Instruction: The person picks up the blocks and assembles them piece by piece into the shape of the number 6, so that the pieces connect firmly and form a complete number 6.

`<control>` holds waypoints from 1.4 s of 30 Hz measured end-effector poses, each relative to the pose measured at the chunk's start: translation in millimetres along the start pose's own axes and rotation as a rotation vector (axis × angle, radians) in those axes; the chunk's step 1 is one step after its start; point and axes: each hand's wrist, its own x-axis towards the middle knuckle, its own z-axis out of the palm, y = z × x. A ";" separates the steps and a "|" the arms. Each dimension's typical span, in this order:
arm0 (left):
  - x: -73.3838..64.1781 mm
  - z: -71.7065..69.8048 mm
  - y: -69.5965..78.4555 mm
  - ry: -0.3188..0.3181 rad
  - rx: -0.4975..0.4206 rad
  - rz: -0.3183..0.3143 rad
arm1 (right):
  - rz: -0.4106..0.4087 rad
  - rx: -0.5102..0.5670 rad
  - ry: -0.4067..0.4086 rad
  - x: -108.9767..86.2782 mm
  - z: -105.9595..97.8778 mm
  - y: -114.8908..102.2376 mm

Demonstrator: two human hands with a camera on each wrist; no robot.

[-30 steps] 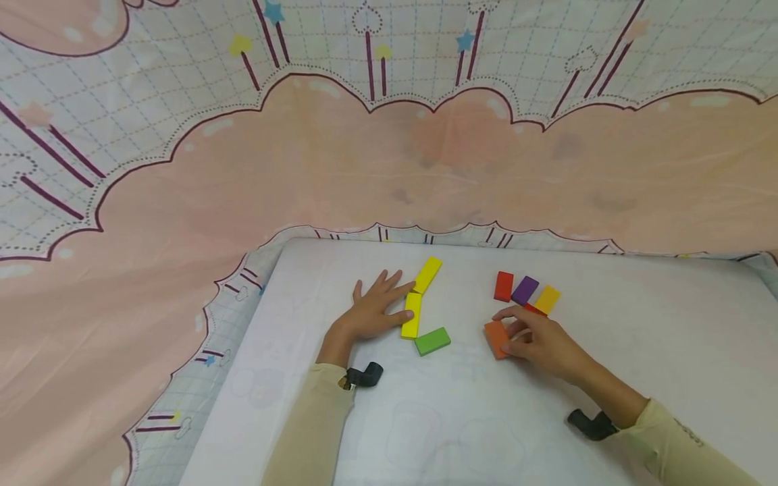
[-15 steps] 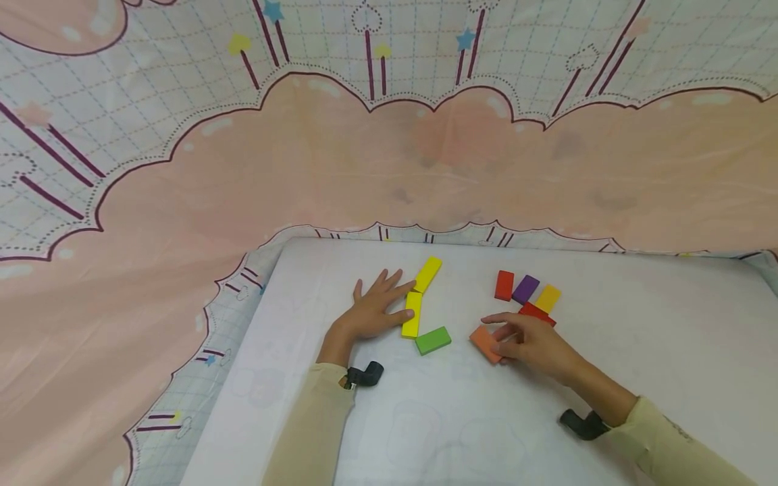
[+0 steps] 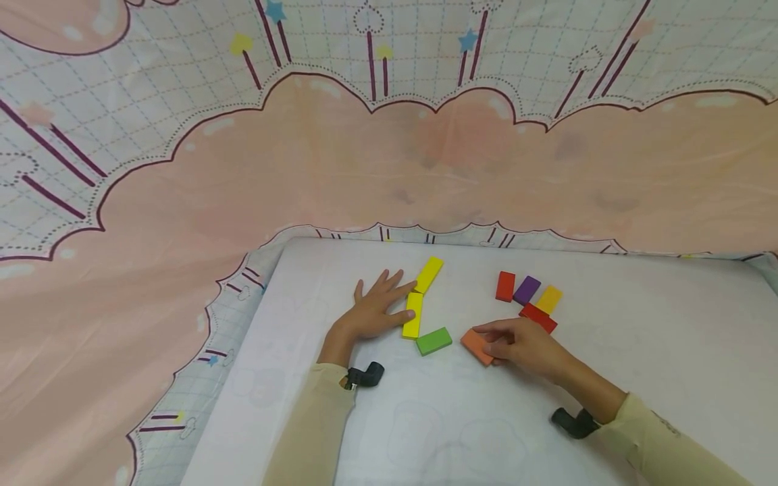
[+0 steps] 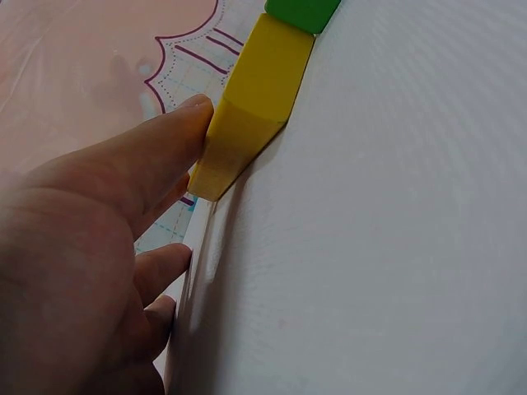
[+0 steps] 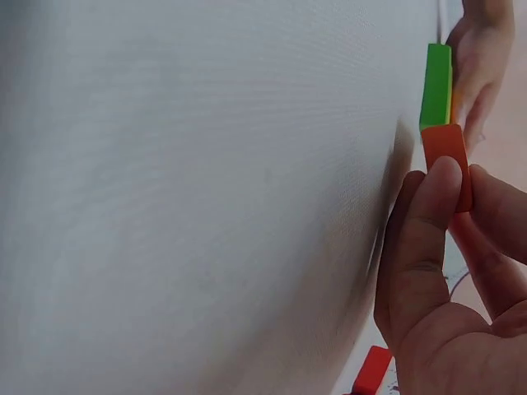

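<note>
My right hand [image 3: 527, 346] pinches an orange block [image 3: 477, 346] between thumb and fingers, low over the white table. The right wrist view shows the same orange block [image 5: 445, 144] with the thumb on its face and the green block [image 5: 436, 86] just beyond. My left hand [image 3: 377, 310] lies spread on the table. Its thumb and a fingertip touch the side of two yellow blocks [image 3: 412, 324] that meet end to end at an angle. At the lower yellow block's near end lies the green block [image 3: 434, 341], to the left of the orange one.
Right of centre lie a red block [image 3: 505, 286], a purple block [image 3: 527, 289], an amber block [image 3: 549, 299] and another red block [image 3: 538, 318], just behind my right hand. The white table [image 3: 437, 418] ends at a patterned cloth [image 3: 425, 169] behind and on the left.
My right hand has slid the orange block left toward the green one, and it is turned a little. The second red block shows more fully now. My left hand has stayed put.
</note>
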 end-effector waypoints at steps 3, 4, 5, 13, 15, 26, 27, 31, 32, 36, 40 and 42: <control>0.4 1.0 -1.1 0.005 0.001 0.001 | -0.002 -0.010 0.001 1.5 1.8 -1.2; 0.7 1.4 -1.6 0.004 0.004 0.000 | -0.004 -0.012 0.001 2.1 2.3 -1.2; 0.8 1.6 -1.8 0.005 0.005 0.001 | -0.007 -0.015 0.000 2.6 2.8 -1.4; 0.5 0.5 -1.2 0.002 0.002 0.000 | -0.059 -0.101 0.023 4.4 4.2 -2.3; 0.3 0.5 -1.0 0.000 0.001 0.000 | -0.069 -0.133 0.037 5.1 4.3 -2.5; 0.4 1.1 -1.1 -0.002 0.011 -0.009 | -0.059 -0.255 0.082 10.7 7.5 -6.4; 0.5 1.2 -1.2 -0.004 0.011 -0.010 | -0.051 -0.251 0.078 11.1 7.4 -6.3; 1.0 1.0 -0.7 -0.003 0.011 -0.011 | -0.018 -0.220 0.049 13.4 4.1 -4.0; 1.0 0.9 -0.4 0.000 0.010 -0.011 | -0.010 -0.206 0.041 14.1 3.1 -3.4; 1.4 0.8 -0.2 0.003 0.008 -0.012 | 0.007 -0.158 0.011 16.7 -0.2 -2.5; 1.6 0.8 -0.1 0.002 0.005 -0.012 | 0.034 -0.139 0.004 17.8 -0.7 -2.7; 1.3 0.6 -0.1 0.003 0.004 -0.009 | 0.038 -0.143 0.005 18.2 -0.5 -2.9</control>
